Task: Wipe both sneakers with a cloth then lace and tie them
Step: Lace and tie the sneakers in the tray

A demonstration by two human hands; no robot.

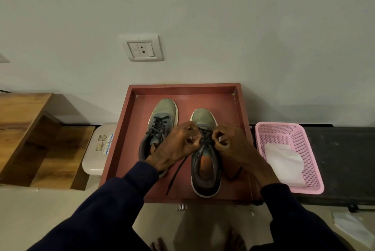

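**Knot work on the right-hand sneaker**

Both sneakers sit side by side in the red tray (241, 108), toes to the wall and heels toward me. Their long axes run straight away from the camera.

The left-hand sneaker (162, 112) looks laced, but my left wrist hides its knot. The right-hand sneaker (205, 177) is the one being worked.

My left hand (176, 145) and right hand (229, 145) meet over its throat, one on each side of the midline and about equally near. The wrists angle inward.

The fingers of both hands curl in and pinch the dark lace (175, 175) near the upper eyelets. One loose end trails back toward me across the tray floor.

My read is that this is the tying stage, and the next pull should run crosswise to the shoe's axis.

The white cloth (284, 161) lies in the pink basket (316, 169), just right of the tray.
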